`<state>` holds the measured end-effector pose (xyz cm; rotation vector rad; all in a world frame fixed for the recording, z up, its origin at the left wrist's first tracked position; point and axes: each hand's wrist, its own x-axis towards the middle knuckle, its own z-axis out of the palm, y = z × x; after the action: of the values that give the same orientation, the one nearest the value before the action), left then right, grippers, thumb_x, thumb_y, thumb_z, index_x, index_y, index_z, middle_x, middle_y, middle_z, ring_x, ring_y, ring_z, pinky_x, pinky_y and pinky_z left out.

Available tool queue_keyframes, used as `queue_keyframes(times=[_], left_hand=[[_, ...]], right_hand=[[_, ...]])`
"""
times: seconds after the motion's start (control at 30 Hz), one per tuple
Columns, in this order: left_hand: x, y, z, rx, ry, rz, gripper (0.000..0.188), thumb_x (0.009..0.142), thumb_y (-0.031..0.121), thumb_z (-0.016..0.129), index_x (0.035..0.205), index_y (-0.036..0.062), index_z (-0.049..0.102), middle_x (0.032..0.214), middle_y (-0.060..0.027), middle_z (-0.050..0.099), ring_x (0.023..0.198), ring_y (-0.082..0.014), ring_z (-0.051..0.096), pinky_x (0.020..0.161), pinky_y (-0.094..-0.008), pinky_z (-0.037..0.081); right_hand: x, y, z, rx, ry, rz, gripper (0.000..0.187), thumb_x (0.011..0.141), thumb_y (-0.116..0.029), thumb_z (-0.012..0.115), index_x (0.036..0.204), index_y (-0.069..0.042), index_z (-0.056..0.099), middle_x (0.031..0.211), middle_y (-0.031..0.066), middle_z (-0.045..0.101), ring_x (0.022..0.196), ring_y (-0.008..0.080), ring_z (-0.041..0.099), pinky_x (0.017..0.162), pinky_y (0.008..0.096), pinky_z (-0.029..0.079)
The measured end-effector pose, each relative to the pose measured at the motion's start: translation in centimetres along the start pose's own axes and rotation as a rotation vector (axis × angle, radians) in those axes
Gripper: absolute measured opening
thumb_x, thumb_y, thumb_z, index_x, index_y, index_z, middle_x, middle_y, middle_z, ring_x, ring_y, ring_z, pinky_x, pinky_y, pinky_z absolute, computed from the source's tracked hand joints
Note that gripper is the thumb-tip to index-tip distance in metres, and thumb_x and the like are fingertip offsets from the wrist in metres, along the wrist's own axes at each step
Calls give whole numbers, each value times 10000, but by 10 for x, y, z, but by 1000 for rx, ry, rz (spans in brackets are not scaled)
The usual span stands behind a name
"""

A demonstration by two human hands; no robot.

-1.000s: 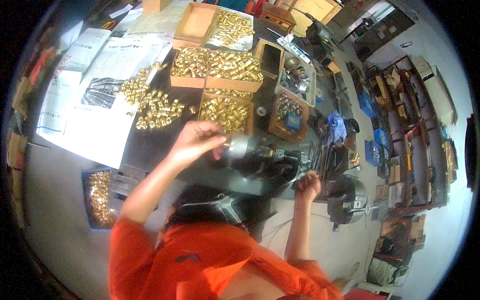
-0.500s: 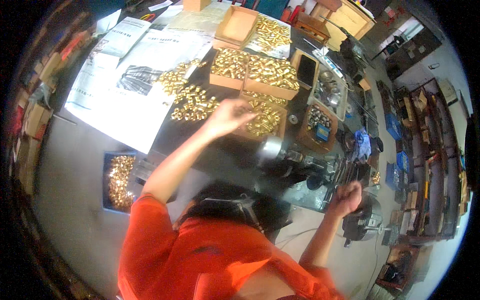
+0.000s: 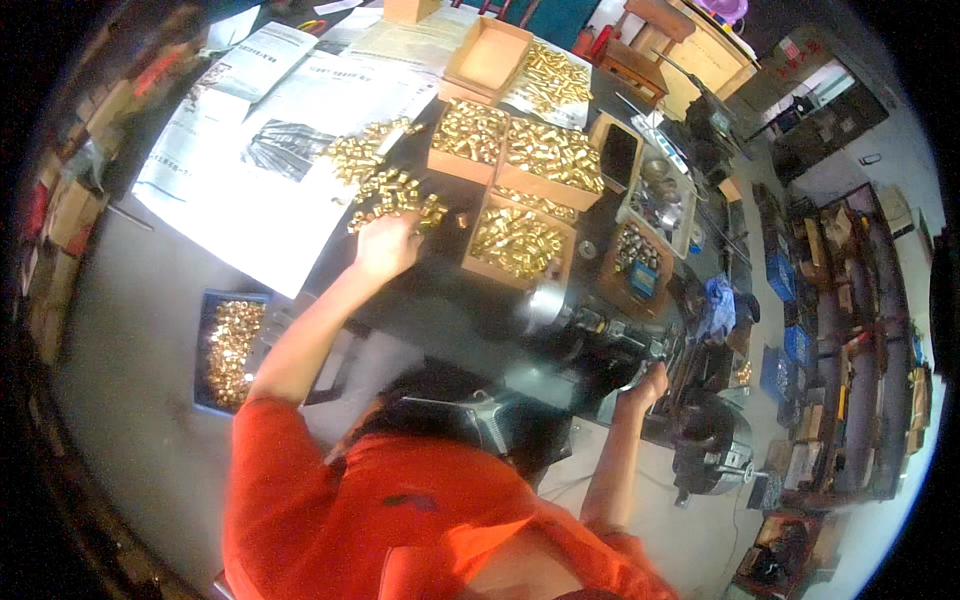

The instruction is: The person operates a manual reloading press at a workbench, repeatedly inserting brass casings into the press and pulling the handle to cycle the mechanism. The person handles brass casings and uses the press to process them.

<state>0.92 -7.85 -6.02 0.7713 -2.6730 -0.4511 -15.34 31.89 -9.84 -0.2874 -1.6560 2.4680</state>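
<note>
My left hand (image 3: 389, 247) is at the near edge of a loose pile of small brass fittings (image 3: 385, 192) on the dark tabletop. Its fingers are curled down among the pieces, and their tips are hidden. To its right, a cardboard box (image 3: 478, 266) holds more brass fittings. My right hand (image 3: 648, 386) is closed around a lever handle (image 3: 655, 352) on the right end of a small bench machine. A round metal chuck (image 3: 545, 305) forms the machine's left end.
Two more filled boxes (image 3: 545, 178) stand behind, near an empty cardboard tray (image 3: 487, 55). Newspaper sheets (image 3: 310, 110) cover the table's left. A blue bin (image 3: 205, 398) of brass parts sits low at left. A motor (image 3: 712, 440) is beyond my right hand; shelves (image 3: 860, 350) line the right.
My left hand has moved left from the near box of fittings to the loose pile. My right hand has moved up and left from beside the machine onto the lever.
</note>
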Motion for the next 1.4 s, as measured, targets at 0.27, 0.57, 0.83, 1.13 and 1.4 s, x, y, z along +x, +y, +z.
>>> queue_keyframes(times=[0.27,0.57,0.83,1.13,1.4], left_hand=[[0,-5,14,-34,60,2,164,708,220,627,766,74,580,691,-168,599,670,-331,597,607,-427,477],[-20,-4,7,-54,-30,6,165,709,203,628,784,67,574,690,-127,601,654,-280,602,575,-383,476],[-30,73,-37,-1387,-364,196,152,776,21,587,914,-39,567,775,-84,609,660,-118,585,585,-234,486],[-24,92,-40,-1344,-473,194,81,765,-21,598,834,-62,598,718,-85,613,649,-128,609,611,-244,493],[-23,91,-41,-1348,-499,217,75,764,-28,592,832,-60,598,714,-81,610,635,-120,599,608,-245,493]], right_hand=[[-16,-5,-14,47,-148,34,154,791,-195,480,744,-56,525,585,-37,392,465,55,323,407,189,237],[-22,-11,-21,26,-118,50,164,800,-176,486,752,-23,522,580,-29,381,468,67,328,415,207,245],[-23,-14,-24,-29,-65,37,184,812,-184,482,762,-15,534,576,-33,392,458,60,324,404,200,248],[-41,-29,-20,-37,-76,6,179,822,-179,458,786,-9,500,559,-20,359,442,70,290,402,215,240],[-53,-84,-6,7,-244,-60,182,847,-184,467,761,-24,479,553,-35,330,440,48,284,366,191,201]])
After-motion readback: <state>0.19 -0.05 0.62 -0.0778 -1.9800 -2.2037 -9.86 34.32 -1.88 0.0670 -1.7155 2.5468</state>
